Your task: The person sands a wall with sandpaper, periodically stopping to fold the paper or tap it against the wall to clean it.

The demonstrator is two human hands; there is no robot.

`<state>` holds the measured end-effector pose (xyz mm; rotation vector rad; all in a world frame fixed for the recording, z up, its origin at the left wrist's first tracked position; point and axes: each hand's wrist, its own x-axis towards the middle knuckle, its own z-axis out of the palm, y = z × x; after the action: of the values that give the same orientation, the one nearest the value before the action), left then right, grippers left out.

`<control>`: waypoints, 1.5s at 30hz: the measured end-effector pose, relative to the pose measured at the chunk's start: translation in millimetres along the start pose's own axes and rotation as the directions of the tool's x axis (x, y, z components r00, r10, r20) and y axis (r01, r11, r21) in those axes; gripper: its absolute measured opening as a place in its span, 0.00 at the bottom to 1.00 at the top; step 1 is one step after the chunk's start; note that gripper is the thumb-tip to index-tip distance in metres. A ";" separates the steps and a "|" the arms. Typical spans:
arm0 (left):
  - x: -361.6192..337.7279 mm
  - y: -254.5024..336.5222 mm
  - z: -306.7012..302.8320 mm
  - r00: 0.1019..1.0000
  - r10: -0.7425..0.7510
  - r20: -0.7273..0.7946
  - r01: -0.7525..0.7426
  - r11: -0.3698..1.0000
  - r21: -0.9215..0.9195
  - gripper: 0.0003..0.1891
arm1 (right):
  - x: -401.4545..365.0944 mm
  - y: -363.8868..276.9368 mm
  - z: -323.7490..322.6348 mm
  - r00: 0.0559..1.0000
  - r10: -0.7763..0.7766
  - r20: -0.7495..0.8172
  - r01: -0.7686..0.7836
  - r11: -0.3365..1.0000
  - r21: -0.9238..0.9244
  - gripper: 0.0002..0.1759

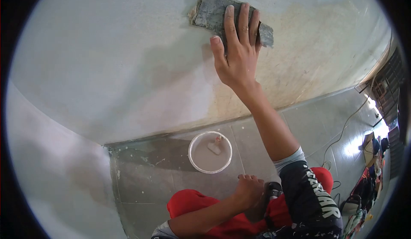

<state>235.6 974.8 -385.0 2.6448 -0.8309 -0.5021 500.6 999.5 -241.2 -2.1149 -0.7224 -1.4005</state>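
High on the wall (pixel 145 29), my right hand (pixel 239 50) presses a worn, dark grey sheet of sandpaper (pixel 209 12) flat against the surface. Its fingers lie over the sheet, with the thumb out to the left. The sandpaper's left edge is frayed, and its right end sticks out past the fingers. Down by my red-clad knees, my left hand (pixel 250 190) is closed with its fingers curled, and nothing shows in it. Beyond that hand, on the floor, stands a round white bucket (pixel 191 162) of cloudy liquid with a small pale object in it.
Grey floor tiles (pixel 145 183) meet the wall, and a second wall (pixel 64 170) forms a corner at left. A cable (pixel 342 129) runs across the floor at right. Shoes and other items (pixel 364 187) are piled along the right side, near a dark metal gate (pixel 387 85).
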 end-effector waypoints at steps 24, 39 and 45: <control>5.5 -9.6 1.9 0.998 -0.024 0.054 0.026 0.999 -0.045 0.22 | -91.7 -7.6 12.9 0.913 0.141 0.383 -0.105 0.988 -0.111 0.42; 16.9 -12.3 1.0 1.000 -0.024 -0.006 0.023 0.995 -0.102 0.19 | -77.6 -17.0 18.4 0.971 0.078 0.225 -0.085 0.996 0.023 0.42; 11.9 -11.0 6.2 1.000 0.006 0.028 -0.005 0.999 -0.037 0.19 | -3.3 -28.8 -0.3 0.996 0.025 0.083 -0.017 0.995 -0.098 0.43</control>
<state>247.4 975.1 -397.7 2.6070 -0.8291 -0.5486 480.1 1019.9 -241.0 -2.2617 -0.6742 -1.3679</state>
